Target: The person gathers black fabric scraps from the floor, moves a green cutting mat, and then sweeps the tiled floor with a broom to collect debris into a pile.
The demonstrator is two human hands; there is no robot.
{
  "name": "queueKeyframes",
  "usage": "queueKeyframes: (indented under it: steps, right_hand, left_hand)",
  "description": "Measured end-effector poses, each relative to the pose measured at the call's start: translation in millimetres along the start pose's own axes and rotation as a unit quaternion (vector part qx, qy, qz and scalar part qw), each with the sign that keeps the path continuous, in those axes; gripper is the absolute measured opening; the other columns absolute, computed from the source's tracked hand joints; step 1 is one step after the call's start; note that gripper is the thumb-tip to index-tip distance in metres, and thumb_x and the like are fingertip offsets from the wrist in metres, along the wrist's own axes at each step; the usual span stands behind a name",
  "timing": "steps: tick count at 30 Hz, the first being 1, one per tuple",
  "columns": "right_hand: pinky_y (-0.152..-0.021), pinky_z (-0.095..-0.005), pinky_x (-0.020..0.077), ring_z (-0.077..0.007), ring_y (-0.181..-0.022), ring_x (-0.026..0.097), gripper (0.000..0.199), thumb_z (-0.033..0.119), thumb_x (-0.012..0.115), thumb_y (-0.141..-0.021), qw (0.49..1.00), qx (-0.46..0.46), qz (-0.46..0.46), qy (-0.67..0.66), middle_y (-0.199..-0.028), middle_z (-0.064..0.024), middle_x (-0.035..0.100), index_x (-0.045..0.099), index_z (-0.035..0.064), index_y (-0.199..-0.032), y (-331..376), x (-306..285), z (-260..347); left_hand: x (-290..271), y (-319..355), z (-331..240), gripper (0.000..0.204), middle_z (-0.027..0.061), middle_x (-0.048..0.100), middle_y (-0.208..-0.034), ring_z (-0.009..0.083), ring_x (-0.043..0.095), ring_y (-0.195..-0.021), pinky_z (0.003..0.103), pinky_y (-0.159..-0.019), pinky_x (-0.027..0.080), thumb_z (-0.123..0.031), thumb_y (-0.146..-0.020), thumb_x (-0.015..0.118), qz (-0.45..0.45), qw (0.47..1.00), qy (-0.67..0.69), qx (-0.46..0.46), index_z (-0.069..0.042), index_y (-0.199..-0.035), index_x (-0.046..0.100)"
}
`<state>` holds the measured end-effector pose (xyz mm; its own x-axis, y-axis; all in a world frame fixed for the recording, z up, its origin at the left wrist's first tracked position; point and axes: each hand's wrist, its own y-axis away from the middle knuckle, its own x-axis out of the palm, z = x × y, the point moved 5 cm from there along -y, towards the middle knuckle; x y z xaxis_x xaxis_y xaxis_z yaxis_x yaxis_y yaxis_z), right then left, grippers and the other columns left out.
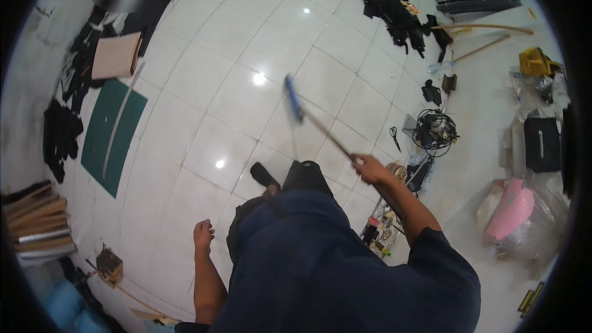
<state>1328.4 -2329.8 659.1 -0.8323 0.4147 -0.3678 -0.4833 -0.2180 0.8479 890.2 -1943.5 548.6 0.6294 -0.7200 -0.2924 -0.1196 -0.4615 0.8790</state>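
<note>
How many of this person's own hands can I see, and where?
2: the right hand grips a blue-headed, long-handled tool; the left hand is at lower left, off the tool. Neither is hidden.

Dk navy tee [320, 271], s/s, covers most of torso; looks plain, soft matte fabric w/ faint creases. R sleeve [445, 268] is loose & wide, ends above elbow, same navy as body; L sleeve [192, 327] only just shows at btm edge, also dk. Darker strip [271, 202] runs across lower front of tee, can't tell if fold, strap or shadow. Blk trousers [305, 179] below hem, roomy cut approx., leg length unclear. One foot [264, 174] in blk, sock or shoe can't tell. Forearms bare, L hand [203, 234] & R hand [370, 169] bare too.
</note>
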Motion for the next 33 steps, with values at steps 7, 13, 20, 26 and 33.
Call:
queueKeyframes:
  steps: [7,13,20,26,33]
  right_hand:
    - [-0.039,-0.0304,0.0424,-0.0142,-0.045,0.049,0.044,0.018,0.056,-0.079,0.989,-0.023,0.081,0.122,-0.065,-0.0088,0.057,0.05,0.0062,-0.121,-33,21,-44]
    - [-0.049,-0.0361,0.0489,-0.0227,-0.053,0.059,0.025,0.019,0.055,-0.075,0.946,-0.055,-0.013,0.319,-0.065,-0.0137,0.061,0.061,-0.0015,-0.088,-165,-65,-44]
    - [-0.054,-0.0371,0.05,-0.0245,-0.068,0.062,0.046,0.017,0.05,-0.079,0.937,-0.011,-0.318,0.146,-0.079,-0.0171,0.061,0.039,0.0027,-0.122,-163,-68,-108]
    - [-0.061,-0.0361,0.0373,-0.0236,-0.07,0.045,0.051,0.038,0.031,-0.09,0.941,0.155,-0.209,-0.217,-0.084,-0.0143,0.047,0.032,0.0059,-0.13,11,87,-218]
    - [-0.09,-0.0414,0.0389,-0.0386,-0.107,0.048,0.055,0.043,0.03,-0.091,0.933,0.219,-0.154,-0.239,-0.114,-0.0242,0.051,0.031,0.0061,-0.132,104,271,-227]
  left_hand:
    - [23,-13,-62,0.039,0.0084,0.055,-0.096,0.0177,0.055,-0.078,0.032,-0.065,0.045,-0.034,-0.084,0.053,0.023,0.997,-0.061,0.044,-0.004,-0.108,0.049]
    - [20,-12,-92,0.036,0.0061,0.056,-0.089,0.0156,0.055,-0.074,0.028,-0.059,0.043,-0.032,-0.083,0.056,-0.001,0.994,-0.093,0.062,-0.003,-0.103,0.052]
    - [35,-9,-115,0.036,0.0059,0.056,-0.088,0.0161,0.055,-0.074,0.028,-0.059,0.044,-0.033,-0.083,0.056,0.008,0.991,-0.113,0.068,-0.004,-0.103,0.051]
    - [56,-28,-103,0.036,0.0065,0.055,-0.088,0.0184,0.055,-0.075,0.031,-0.061,0.044,-0.034,-0.083,0.055,0.04,0.989,-0.139,0.02,-0.005,-0.105,0.05]
    - [82,-68,-152,0.033,0.0071,0.055,-0.083,0.0177,0.055,-0.068,0.031,-0.054,0.043,-0.031,-0.081,0.057,0.089,0.952,-0.292,-0.021,-0.004,-0.098,0.051]
